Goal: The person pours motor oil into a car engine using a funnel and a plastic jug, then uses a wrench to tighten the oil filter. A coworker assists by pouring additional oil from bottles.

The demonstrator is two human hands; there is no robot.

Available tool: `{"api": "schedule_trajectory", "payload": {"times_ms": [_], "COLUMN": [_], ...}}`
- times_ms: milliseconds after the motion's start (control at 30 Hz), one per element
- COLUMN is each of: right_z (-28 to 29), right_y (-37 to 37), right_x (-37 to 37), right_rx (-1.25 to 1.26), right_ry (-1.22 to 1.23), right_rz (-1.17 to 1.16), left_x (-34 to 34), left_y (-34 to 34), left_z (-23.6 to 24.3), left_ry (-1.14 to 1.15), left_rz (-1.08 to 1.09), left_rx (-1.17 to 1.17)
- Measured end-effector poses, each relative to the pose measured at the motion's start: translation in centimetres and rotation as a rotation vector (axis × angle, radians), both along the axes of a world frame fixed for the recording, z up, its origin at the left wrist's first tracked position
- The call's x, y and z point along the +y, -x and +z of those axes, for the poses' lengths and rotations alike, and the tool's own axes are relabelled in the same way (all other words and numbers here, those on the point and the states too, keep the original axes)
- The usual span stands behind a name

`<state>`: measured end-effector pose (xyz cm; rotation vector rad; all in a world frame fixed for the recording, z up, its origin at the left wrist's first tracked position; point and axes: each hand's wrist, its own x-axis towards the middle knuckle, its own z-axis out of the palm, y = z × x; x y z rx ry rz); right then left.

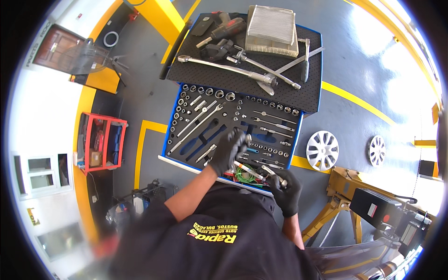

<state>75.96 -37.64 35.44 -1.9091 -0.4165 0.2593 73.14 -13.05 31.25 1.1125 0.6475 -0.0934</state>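
My left hand (228,148), in a black glove, is over the middle of an open socket-set drawer (198,128), fingers curled together. A small round shiny metal piece shows by its fingertips; whether it is gripped or lies behind them I cannot tell. At the drawer's front right, my right hand (286,190), also gloved, is closed around a silver ratchet (270,171), its far end pointing up and left. Between the hands a stick with white and orange parts (249,171) lies over a coil of green wire (243,176) in the drawer's front part.
Atop the cabinet lie a long torque wrench (224,66), an impact gun (227,29), pleated filters (271,28) and a black-handled ratchet (305,60). Wheel covers (322,150) are on the floor to the right, near a yellow stand (343,198). A red shelf (103,142) stands left.
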Motion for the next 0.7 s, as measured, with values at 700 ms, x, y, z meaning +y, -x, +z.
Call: {"api": "schedule_trajectory", "payload": {"times_ms": [700], "right_z": [5.5], "right_y": [-2.2], "right_x": [6.7], "right_rx": [-0.741], "right_ry": [-0.195], "right_rz": [0.69], "left_x": [-3.9], "left_y": [9.9], "left_z": [10.5], "left_ry": [-0.3], "left_rz": [0.16], "left_rx": [-0.146]}}
